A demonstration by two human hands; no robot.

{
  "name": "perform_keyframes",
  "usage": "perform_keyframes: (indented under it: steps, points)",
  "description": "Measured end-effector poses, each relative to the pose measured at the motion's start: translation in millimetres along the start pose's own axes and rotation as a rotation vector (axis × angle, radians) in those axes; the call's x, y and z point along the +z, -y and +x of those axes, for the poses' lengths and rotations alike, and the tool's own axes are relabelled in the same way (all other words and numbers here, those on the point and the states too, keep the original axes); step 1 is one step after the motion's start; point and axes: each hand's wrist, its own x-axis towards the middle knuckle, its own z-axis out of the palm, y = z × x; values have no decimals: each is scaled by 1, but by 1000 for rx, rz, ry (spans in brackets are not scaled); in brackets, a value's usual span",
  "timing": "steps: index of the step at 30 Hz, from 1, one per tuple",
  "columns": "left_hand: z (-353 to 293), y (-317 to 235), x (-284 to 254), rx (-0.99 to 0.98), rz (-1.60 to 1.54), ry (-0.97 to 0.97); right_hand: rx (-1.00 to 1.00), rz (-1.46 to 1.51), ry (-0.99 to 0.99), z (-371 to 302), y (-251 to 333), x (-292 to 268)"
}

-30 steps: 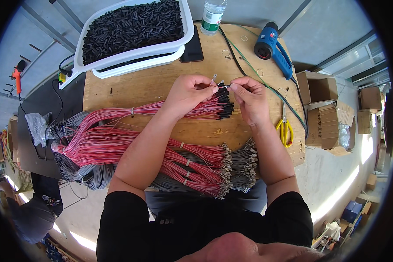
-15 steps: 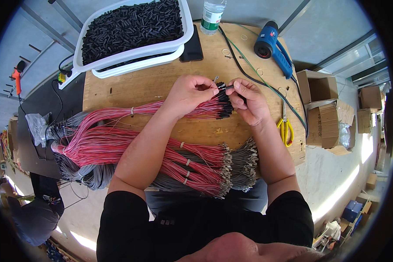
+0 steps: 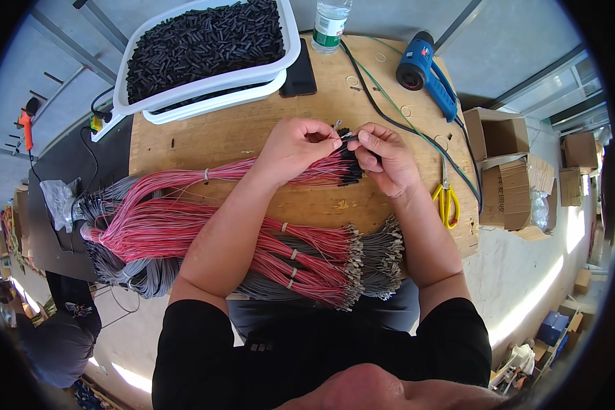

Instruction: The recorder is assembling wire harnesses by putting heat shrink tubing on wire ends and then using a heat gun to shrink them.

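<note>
- Over the wooden tabletop, 2 bare hands work almost touching: the left hand pinches 1 thin wire with a small, shiny metal tip.
- Just beside it, the right hand pinches 1 slim black sleeve between thumb and finger; whether wire and sleeve touch, I cannot tell.
- Directly under the hands, 1 red-and-pale bundle ends in many smooth black tubes; 1 white tie binds it.
- Nearer the body than the hands, more red bundles fan into bristly metal tips, beside grey strands.
- Right of the right hand, 1 metal scissors with looped yellow handles; farther right, 2 open cardboard boxes.
- Beyond the right hand, 1 blue heat gun, with a rounded body.
- Beyond the left hand, 2 nested white plastic tubs, the upper heaped with short black cylinders; beside them, 1 flat dark phone and 1 clear plastic bottle.
</note>
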Motion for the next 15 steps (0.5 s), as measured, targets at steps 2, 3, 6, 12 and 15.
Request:
perform_keyframes:
  steps: [2, 3, 6, 12, 15]
  points:
    - [0, 1, 0, 1, 4, 4, 0, 1, 5, 0, 0, -1]
    - [1, 3, 0, 4, -16, 9, 1, 1, 12, 0, 0, -1]
    - [1, 2, -1, 3, -31, 13, 22, 52, 25, -1, 4, 1]
    - [0, 1, 1, 7, -31, 6, 15, 41, 48, 0, 1, -4]
    - [0, 2, 1, 12, -37, 5, 9, 50, 62, 0, 2, -3]
